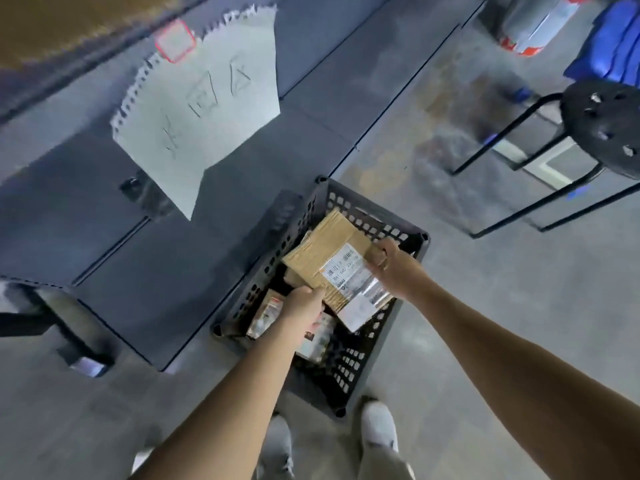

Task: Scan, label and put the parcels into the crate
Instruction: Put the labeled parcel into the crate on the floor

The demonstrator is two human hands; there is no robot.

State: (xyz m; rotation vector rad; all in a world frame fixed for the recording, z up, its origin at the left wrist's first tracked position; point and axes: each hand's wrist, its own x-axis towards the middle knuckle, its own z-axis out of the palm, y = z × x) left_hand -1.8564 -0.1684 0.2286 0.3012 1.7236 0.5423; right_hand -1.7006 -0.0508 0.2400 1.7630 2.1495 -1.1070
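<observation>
Left hand (304, 303) and right hand (398, 268), fingers (380, 252) tight on one parcel (329, 251) over the crate (367, 210), lower parcels (264, 315) half hidden.

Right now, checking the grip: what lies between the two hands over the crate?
Head view: the labelled cardboard parcel, left hand and right hand gripping opposite edges.

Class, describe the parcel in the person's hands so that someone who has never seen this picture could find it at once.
Find the black perforated crate on the floor beside the dark cabinet. At its opening the left hand and right hand hold a flat brown cardboard parcel. Unlike the smaller packets lying in the crate, it bears a white barcode label.
</observation>
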